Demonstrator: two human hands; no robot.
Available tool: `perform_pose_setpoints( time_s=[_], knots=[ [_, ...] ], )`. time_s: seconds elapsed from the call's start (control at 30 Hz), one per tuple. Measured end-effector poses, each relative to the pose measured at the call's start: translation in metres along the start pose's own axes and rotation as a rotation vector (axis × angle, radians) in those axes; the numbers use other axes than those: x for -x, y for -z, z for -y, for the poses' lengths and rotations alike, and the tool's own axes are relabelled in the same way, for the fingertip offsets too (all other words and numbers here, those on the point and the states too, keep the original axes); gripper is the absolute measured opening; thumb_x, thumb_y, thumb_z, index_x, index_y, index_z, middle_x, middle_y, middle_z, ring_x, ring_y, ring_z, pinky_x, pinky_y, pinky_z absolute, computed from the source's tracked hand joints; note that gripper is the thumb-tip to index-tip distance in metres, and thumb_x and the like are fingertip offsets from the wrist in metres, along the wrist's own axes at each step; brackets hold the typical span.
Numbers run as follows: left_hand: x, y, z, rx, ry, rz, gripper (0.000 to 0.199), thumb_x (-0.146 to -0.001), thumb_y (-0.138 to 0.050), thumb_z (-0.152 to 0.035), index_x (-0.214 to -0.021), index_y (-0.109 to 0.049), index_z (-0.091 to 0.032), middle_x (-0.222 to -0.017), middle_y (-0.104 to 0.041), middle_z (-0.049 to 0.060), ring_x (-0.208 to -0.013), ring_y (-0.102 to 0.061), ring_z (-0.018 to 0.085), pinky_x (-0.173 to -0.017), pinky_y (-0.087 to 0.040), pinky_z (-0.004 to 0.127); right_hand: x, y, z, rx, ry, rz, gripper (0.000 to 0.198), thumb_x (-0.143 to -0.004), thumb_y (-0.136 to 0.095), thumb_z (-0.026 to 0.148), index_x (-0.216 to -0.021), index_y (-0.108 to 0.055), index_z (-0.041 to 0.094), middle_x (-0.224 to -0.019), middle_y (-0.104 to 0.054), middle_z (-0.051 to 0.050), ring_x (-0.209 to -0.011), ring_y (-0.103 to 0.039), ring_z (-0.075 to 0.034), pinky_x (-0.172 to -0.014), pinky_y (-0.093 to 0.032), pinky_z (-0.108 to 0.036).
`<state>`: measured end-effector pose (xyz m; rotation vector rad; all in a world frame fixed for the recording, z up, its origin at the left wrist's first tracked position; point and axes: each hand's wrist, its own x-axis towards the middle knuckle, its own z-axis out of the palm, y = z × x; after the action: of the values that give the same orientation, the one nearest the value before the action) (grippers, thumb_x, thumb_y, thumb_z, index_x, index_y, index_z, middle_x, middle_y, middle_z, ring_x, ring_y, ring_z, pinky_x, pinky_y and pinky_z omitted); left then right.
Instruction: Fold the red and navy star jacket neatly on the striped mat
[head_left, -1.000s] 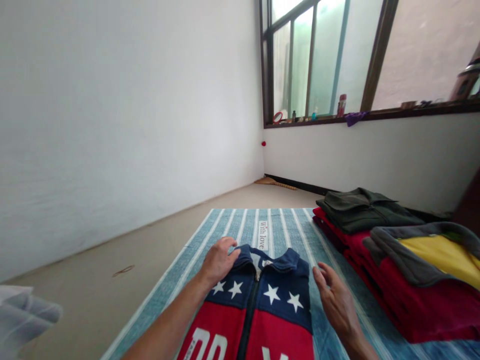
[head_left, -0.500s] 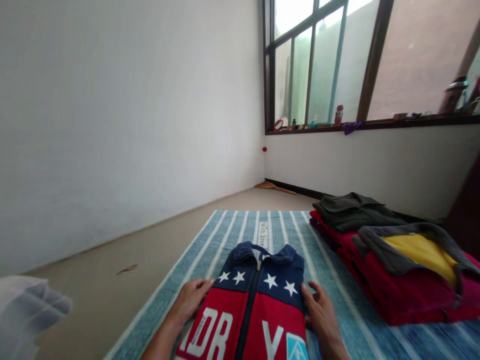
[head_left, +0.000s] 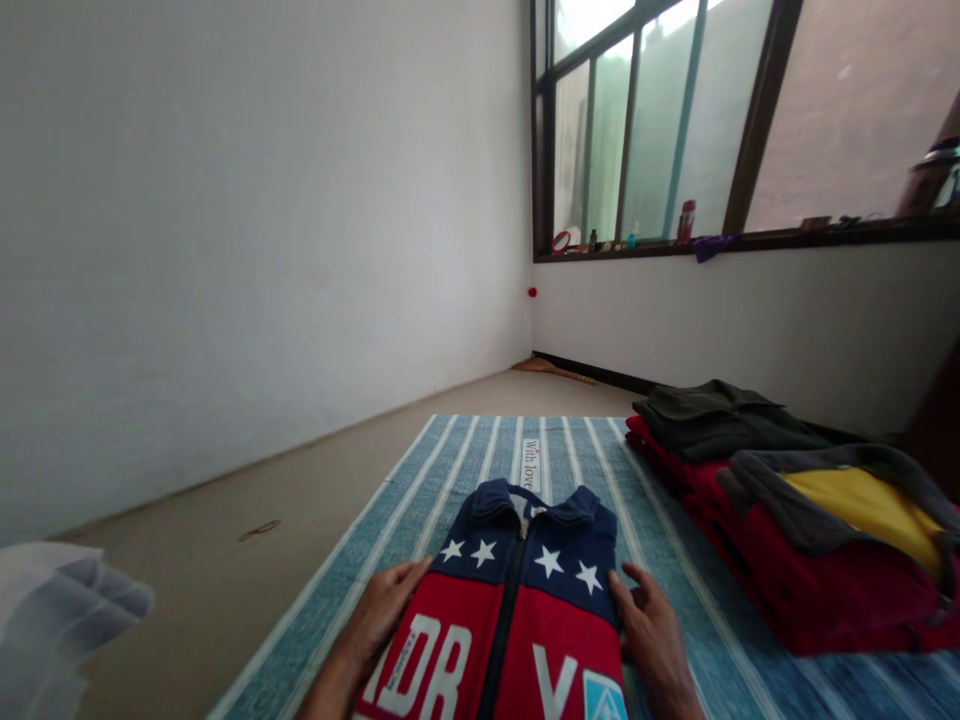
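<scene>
A folded zip-up jacket (head_left: 551, 630) lies front up before me, navy with white stars at the top and red with large pale letters below. Its collar points away from me and the dark zipper runs down the middle. My left hand (head_left: 382, 610) rests against the jacket's left edge, fingers stretched toward it. Against the right edge is my right hand (head_left: 651, 622), its fingertips on the side and its fingers slightly bent and apart. Neither hand visibly grips the fabric. The jacket's lower end runs out of view.
A striped blue cloth (head_left: 420, 500) covers the surface beneath. On the right stands a stack of folded clothes (head_left: 825, 590), with a dark green garment (head_left: 720, 420) behind. Translucent white plastic (head_left: 67, 620) is at lower left. Small items line the windowsill (head_left: 637, 250).
The whole view has shifted slightly, so the jacket and clothes stack appear a little further right. My hands stay at the jacket's two sides.
</scene>
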<state>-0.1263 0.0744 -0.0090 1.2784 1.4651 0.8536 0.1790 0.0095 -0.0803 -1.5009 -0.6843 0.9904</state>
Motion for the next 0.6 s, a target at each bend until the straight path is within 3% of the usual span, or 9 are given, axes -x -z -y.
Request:
perform_pose_setpoints(
  time_s=[0.27, 0.47, 0.6],
  knots=[
    [-0.005, 0.001, 0.009, -0.096, -0.039, -0.017, 0.067, -0.059, -0.057, -0.082, -0.075, -0.069, -0.018, -0.079, -0.074, 0.007, -0.081, -0.068, 0.031, -0.074, -0.051, 0.036, -0.001, -0.001, -0.005, -0.018, -0.011, -0.021, 0.085, -0.065, -0.057, 0.077, -0.122, -0.05, 0.014, -0.075, -0.064, -0.002, -0.055, -0.059, -0.019, -0.042, -0.043, -0.028],
    [-0.005, 0.0, 0.008, -0.099, -0.045, -0.032, 0.064, -0.058, -0.059, -0.08, -0.075, -0.07, -0.019, -0.078, -0.074, 0.006, -0.083, -0.068, 0.032, -0.076, -0.052, 0.037, -0.002, -0.001, -0.009, -0.024, 0.0, -0.01, 0.083, -0.067, -0.058, 0.075, -0.123, -0.051, 0.015, -0.068, -0.062, 0.0, -0.057, -0.061, -0.021, -0.043, -0.043, -0.028],
    [-0.006, 0.001, 0.008, -0.092, -0.052, -0.01, 0.059, -0.061, -0.061, -0.076, -0.075, -0.07, -0.019, -0.078, -0.074, 0.006, -0.083, -0.068, 0.031, -0.077, -0.052, 0.037, -0.003, -0.001, -0.01, -0.018, 0.014, -0.019, 0.083, -0.067, -0.056, 0.076, -0.122, -0.051, 0.014, -0.077, -0.066, -0.003, -0.06, -0.062, -0.021, -0.046, -0.045, -0.029]
  ],
)
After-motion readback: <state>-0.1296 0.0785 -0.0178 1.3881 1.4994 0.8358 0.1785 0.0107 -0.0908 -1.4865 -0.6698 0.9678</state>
